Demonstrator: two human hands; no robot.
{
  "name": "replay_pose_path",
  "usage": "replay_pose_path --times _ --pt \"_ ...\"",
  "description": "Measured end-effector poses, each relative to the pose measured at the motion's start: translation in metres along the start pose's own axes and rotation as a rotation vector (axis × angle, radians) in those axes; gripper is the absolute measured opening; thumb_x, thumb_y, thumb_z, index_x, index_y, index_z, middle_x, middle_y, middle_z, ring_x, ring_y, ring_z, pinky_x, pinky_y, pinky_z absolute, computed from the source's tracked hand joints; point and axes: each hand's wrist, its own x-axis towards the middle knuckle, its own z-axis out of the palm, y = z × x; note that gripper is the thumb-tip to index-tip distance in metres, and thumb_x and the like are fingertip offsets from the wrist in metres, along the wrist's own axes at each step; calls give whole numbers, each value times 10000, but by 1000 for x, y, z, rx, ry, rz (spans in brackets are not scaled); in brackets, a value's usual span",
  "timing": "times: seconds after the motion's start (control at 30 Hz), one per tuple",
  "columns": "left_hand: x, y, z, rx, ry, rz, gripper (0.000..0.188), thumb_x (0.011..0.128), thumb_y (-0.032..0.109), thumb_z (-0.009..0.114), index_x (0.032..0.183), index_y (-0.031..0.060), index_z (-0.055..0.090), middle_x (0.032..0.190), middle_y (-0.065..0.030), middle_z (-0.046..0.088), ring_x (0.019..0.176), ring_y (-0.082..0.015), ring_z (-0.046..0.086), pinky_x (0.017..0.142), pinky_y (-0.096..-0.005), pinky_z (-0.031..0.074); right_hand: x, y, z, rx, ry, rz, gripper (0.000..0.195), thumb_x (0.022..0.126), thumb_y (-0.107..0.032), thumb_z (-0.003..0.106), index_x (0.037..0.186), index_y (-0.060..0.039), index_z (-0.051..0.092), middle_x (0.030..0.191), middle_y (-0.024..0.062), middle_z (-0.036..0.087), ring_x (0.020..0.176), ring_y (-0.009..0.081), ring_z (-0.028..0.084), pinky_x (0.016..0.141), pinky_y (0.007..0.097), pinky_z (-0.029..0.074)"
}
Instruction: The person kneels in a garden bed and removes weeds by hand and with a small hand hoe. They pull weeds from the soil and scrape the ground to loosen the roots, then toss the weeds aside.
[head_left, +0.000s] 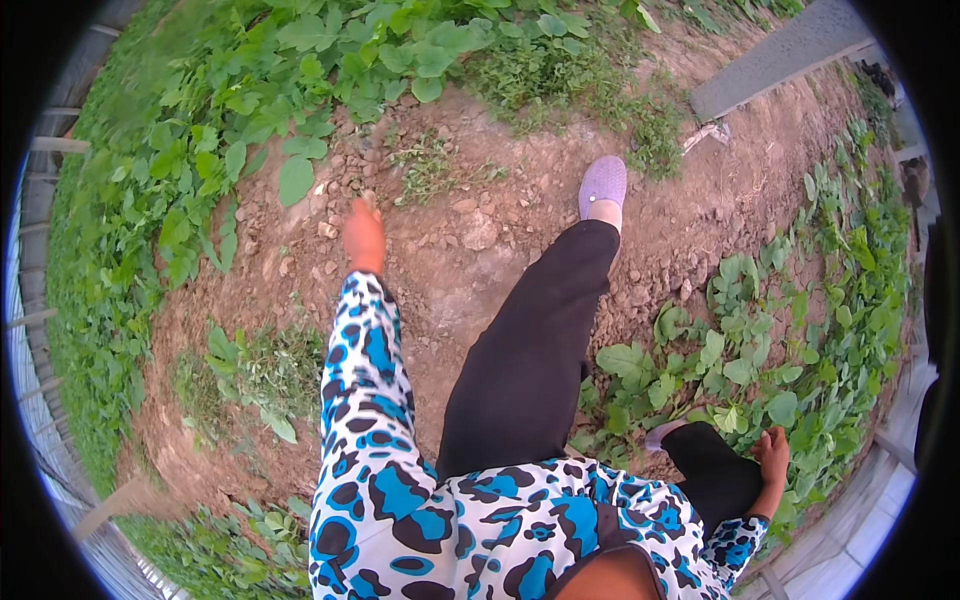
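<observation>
My left hand (364, 234) reaches down to the bare soil (480, 300) at the left of centre, close to small clods. It is blurred, with its fingertips pointing away from me; whether it holds anything is unclear. A small weed (427, 169) grows just to its right. My right hand (772, 450) is at the lower right, above broad green leaves (782, 409) and beside my bent black-trousered leg. Its fingers look curled, and I cannot tell if something is between them. My purple clog (604, 184) rests on the soil at upper centre.
Dense leafy vines (187, 150) spread over the left and top. More leafy plants (847, 300) line the right side. A grey concrete post (780, 60) stands at upper right. A weed clump (281, 367) lies left of my left sleeve.
</observation>
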Motion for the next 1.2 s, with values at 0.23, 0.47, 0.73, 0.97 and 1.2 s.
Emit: replay_pose_path --times 0.23,0.47,0.73,0.97,1.2 --pt "-156 -17 -37 -29 201 238 521 915 227 646 1382 112 446 1064 -209 624 923 -410 629 759 -486 523 1 7 -3 20 6 4 133 977 -186 544 993 -55 525 741 61 605 574 139 615 486 260 453" --pt "-88 -8 -28 -363 168 143 412 976 276 584 1308 49 497 1028 -220 651 948 -417 630 781 -463 516 0 6 -3 30 0 23 142 977 -200 547 998 -61 524 740 56 602 580 142 623 484 256 451" --pt "101 45 4 -1013 -166 -259 271 999 319 534 1051 55 569 739 -69 611 568 -121 570 447 -279 463 5 -1 3 27 -15 32 135 974 -192 547 1000 -62 523 736 51 589 573 128 596 476 247 434" --pt "116 53 23 -1107 -283 -522 314 999 364 508 1035 52 520 690 -81 604 530 -176 566 439 -315 464 7 -13 6 -43 -7 8 126 964 -173 544 1007 -56 525 738 61 599 570 134 602 476 249 442" --pt "18 18 42 -893 -134 -286 273 1002 300 512 1013 28 499 668 -113 595 416 -197 526 379 -328 420 -4 -17 3 -7 27 7 103 960 -132 552 985 -33 538 714 63 605 567 143 616 502 274 459"
